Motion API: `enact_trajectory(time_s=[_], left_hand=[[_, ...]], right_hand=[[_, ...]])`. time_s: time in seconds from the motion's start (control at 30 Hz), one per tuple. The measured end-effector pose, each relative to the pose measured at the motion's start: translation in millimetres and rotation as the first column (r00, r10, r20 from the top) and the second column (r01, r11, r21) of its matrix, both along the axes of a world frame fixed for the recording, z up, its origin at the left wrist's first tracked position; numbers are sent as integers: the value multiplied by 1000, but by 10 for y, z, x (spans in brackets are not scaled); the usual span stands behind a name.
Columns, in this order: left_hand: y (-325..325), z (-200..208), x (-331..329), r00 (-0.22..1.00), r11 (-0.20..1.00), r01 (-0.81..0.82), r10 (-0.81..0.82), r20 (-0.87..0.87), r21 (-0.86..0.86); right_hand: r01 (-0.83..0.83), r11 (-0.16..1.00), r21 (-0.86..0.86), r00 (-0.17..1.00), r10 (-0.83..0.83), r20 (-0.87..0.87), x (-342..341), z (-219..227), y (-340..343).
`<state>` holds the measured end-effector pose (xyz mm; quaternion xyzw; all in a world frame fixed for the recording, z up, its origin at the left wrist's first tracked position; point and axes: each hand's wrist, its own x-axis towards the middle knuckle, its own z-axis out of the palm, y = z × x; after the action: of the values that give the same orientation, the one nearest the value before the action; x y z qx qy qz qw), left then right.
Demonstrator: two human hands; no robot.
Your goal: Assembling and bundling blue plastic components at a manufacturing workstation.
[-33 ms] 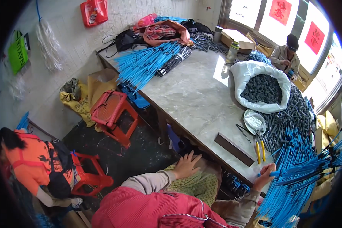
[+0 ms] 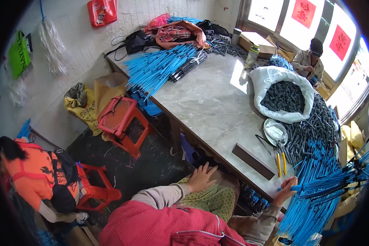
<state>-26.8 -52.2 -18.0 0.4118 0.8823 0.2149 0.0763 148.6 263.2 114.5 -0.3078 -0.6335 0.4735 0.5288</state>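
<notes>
My left hand [image 2: 201, 179] lies flat with fingers spread on the green patterned cloth [image 2: 211, 201] over my lap. At the table's near right corner, my right hand [image 2: 286, 191] is closed round the gathered end of a bundle of thin blue rods [image 2: 315, 187] with black fittings. The bundle fans out to the right. More loose blue rods [image 2: 311, 217] hang below it. Close to my right hand on the tabletop lie yellow-handled pliers [image 2: 281, 164], a dark flat bar [image 2: 253, 161] and a small bag of white material [image 2: 275, 132].
On the grey table [image 2: 197, 110] stand a white sack of black parts [image 2: 256, 88], a bottle [image 2: 252, 55] and a carton [image 2: 256, 43]. Blue rods [image 2: 162, 69] lie at the far left. Red stools [image 2: 123, 123] stand left. One person [image 2: 45, 168] bends at left; another [image 2: 309, 61] sits by the window.
</notes>
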Motion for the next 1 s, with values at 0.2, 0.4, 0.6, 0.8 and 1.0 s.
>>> enact_trajectory(time_s=[0.2,0.4,0.6,0.8,1.0], left_hand=[[-160,-256,-237,918,831,-318,150,367,456],[-139,-304,-482,950,877,-188,48,308,443],[271,-289,-503,914,790,-302,81,396,533],[207,-689,-872,868,828,-341,96,487,445],[451,-817,-876,860,767,-311,-25,510,561]], right_hand=[[15,996,87,997,-21,72,-39,-3,-57],[60,995,77,993,-68,95,-88,212,-169],[180,982,-57,977,-185,-103,-98,-87,71],[161,986,-31,983,-158,98,-372,-11,69],[75,991,-108,995,-82,-59,-175,95,106]])
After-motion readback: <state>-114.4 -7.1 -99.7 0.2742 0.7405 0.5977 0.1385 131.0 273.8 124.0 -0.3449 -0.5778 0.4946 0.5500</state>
